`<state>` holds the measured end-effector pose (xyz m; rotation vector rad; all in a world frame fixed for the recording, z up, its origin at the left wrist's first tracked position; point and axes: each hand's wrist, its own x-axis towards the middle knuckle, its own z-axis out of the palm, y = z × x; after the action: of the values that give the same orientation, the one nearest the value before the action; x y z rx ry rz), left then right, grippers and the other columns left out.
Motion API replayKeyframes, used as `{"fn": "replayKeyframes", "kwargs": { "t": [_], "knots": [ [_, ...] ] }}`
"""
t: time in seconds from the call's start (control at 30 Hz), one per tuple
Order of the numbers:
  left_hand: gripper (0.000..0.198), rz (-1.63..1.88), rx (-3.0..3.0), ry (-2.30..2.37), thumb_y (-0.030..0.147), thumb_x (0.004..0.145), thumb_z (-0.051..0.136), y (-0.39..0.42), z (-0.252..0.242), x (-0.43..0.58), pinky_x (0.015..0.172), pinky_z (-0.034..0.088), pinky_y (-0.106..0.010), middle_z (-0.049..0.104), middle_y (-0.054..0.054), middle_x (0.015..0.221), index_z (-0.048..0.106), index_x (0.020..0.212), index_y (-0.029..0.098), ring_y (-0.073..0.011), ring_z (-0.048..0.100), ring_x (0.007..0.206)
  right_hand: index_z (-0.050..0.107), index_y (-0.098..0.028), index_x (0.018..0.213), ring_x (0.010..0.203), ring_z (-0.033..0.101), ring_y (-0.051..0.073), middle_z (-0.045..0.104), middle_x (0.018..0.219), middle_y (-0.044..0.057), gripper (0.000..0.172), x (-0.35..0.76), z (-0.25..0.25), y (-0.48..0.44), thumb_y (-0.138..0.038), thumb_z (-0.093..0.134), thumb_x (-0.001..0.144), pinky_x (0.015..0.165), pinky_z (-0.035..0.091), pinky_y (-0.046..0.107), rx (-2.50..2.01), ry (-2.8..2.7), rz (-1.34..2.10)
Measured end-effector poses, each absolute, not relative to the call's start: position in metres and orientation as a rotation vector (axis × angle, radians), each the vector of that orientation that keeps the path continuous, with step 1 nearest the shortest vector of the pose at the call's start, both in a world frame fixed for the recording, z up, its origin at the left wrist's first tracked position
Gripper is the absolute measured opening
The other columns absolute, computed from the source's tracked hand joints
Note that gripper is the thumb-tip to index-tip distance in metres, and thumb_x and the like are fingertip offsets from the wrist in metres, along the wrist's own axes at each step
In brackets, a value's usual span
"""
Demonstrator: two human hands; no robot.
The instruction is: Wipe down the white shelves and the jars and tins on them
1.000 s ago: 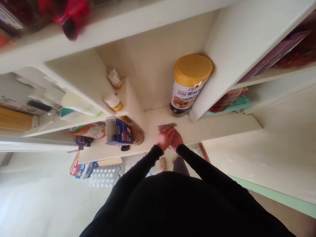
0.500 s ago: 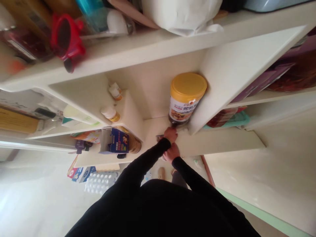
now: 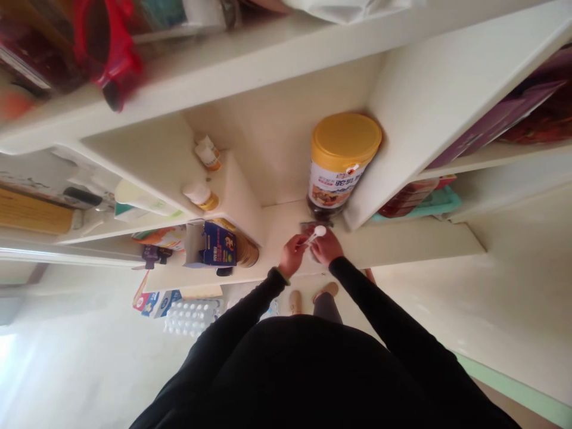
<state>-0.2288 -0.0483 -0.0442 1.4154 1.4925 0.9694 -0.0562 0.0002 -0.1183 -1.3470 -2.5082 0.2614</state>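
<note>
My left hand (image 3: pixel 292 255) is closed, pinching the thin handle of a small white scoop (image 3: pixel 320 230) between its fingers. The scoop's round end points up and right, in front of my right hand (image 3: pixel 329 246). The fingers of my right hand are curled, and a dark, greyish thing shows beside them; the scoop and blur keep me from telling what it is. Just beyond both hands, on the shelf board (image 3: pixel 286 229), stands a large tub (image 3: pixel 333 179) with a yellow lid (image 3: pixel 346 140) and a printed label.
To the left are a small bottle (image 3: pixel 201 195), a small carton (image 3: pixel 208 154) and an open blue box (image 3: pixel 218 244). A shelf edge (image 3: pixel 250 74) runs overhead with red sunglasses (image 3: pixel 107 47) on it. Upright panels flank the niche. Shrink-wrapped bottles (image 3: pixel 190 316) lie on the floor.
My hands, crossed and close together before, have parted, the left now on the left side. The white scoop has come into sight in my left hand. The view has shifted slightly.
</note>
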Motion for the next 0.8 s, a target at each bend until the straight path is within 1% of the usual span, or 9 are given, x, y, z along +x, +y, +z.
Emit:
{"fn": "replayKeyframes", "kwargs": {
  "t": [0.1, 0.2, 0.33, 0.4, 0.47, 0.53, 0.67, 0.73, 0.8],
  "knots": [
    [0.019, 1.049, 1.222, 1.481, 0.040, 0.094, 0.068, -0.076, -0.045, -0.249, 0.070, 0.058, -0.032, 0.072, -0.005, 0.085, 0.065, 0.090, 0.021, -0.0170, 0.065, 0.075, 0.065, -0.012, 0.155, 0.156, 0.050, 0.033, 0.061, 0.164, 0.012, 0.055, -0.020, -0.117, 0.011, -0.028, 0.047, 0.106, 0.134, 0.040, 0.053, -1.366, -2.472, 0.276],
    [0.038, 1.124, 1.087, 1.455, 0.054, 0.090, 0.072, -0.102, -0.040, -0.265, 0.065, 0.055, -0.029, 0.066, -0.003, 0.073, 0.057, 0.077, 0.021, -0.0152, 0.061, 0.068, 0.066, -0.012, 0.154, 0.158, 0.046, 0.033, 0.062, 0.164, 0.012, 0.055, -0.002, -0.123, 0.009, -0.029, 0.045, 0.107, 0.134, 0.040, 0.053, -1.395, -2.416, 0.224],
    [0.047, 1.227, 0.993, 1.467, 0.065, 0.094, 0.066, -0.115, -0.019, -0.271, 0.058, 0.045, -0.025, 0.054, 0.002, 0.066, 0.057, 0.079, 0.022, -0.0114, 0.049, 0.060, 0.066, -0.008, 0.152, 0.154, 0.048, 0.034, 0.064, 0.160, 0.016, 0.055, -0.005, -0.133, 0.005, -0.029, 0.046, 0.106, 0.132, 0.042, 0.055, -1.433, -2.330, 0.135],
    [0.046, 1.282, 1.016, 1.465, 0.066, 0.099, 0.063, -0.106, 0.001, -0.267, 0.061, 0.045, -0.025, 0.056, 0.002, 0.071, 0.065, 0.090, 0.021, -0.0119, 0.049, 0.063, 0.067, -0.008, 0.152, 0.152, 0.049, 0.034, 0.065, 0.157, 0.016, 0.055, -0.009, -0.135, 0.005, -0.029, 0.046, 0.105, 0.131, 0.043, 0.055, -1.418, -2.303, 0.113],
    [0.046, 1.378, 1.161, 1.440, 0.066, 0.104, 0.060, -0.086, 0.030, -0.257, 0.072, 0.050, -0.027, 0.063, -0.001, 0.081, 0.072, 0.100, 0.021, -0.0144, 0.057, 0.074, 0.067, -0.008, 0.151, 0.152, 0.049, 0.034, 0.065, 0.156, 0.017, 0.055, -0.010, -0.136, 0.007, -0.029, 0.047, 0.104, 0.131, 0.043, 0.054, -1.396, -2.287, 0.104],
    [0.047, 1.546, 1.451, 1.372, 0.063, 0.107, 0.058, -0.057, 0.064, -0.243, 0.084, 0.053, -0.032, 0.069, -0.006, 0.093, 0.077, 0.102, 0.021, -0.0180, 0.063, 0.087, 0.067, -0.008, 0.151, 0.152, 0.049, 0.034, 0.065, 0.157, 0.017, 0.055, -0.010, -0.137, 0.008, -0.027, 0.048, 0.103, 0.131, 0.042, 0.055, -1.388, -2.277, 0.102],
    [0.042, 1.809, 1.729, 1.170, 0.057, 0.111, 0.055, 0.006, 0.131, -0.217, 0.093, 0.054, -0.035, 0.075, -0.009, 0.103, 0.080, 0.113, 0.022, -0.0208, 0.068, 0.098, 0.066, -0.010, 0.152, 0.152, 0.048, 0.034, 0.064, 0.158, 0.016, 0.056, -0.010, -0.138, 0.008, -0.023, 0.051, 0.100, 0.131, 0.043, 0.056, -1.388, -2.274, 0.102],
    [0.041, 1.896, 1.712, 1.088, 0.057, 0.111, 0.057, 0.032, 0.151, -0.210, 0.099, 0.054, -0.036, 0.076, -0.009, 0.111, 0.079, 0.118, 0.024, -0.0213, 0.069, 0.103, 0.066, -0.010, 0.151, 0.152, 0.048, 0.033, 0.064, 0.157, 0.016, 0.055, -0.010, -0.138, 0.007, -0.022, 0.051, 0.100, 0.130, 0.043, 0.054, -1.383, -2.269, 0.095],
    [0.035, 1.958, 1.560, 1.073, 0.055, 0.108, 0.062, 0.050, 0.160, -0.208, 0.097, 0.054, -0.035, 0.075, -0.008, 0.109, 0.078, 0.116, 0.025, -0.0204, 0.069, 0.101, 0.067, -0.010, 0.150, 0.152, 0.048, 0.033, 0.064, 0.157, 0.016, 0.054, -0.011, -0.138, 0.007, -0.023, 0.051, 0.100, 0.129, 0.044, 0.053, -1.381, -2.261, 0.095]
  ]
}}
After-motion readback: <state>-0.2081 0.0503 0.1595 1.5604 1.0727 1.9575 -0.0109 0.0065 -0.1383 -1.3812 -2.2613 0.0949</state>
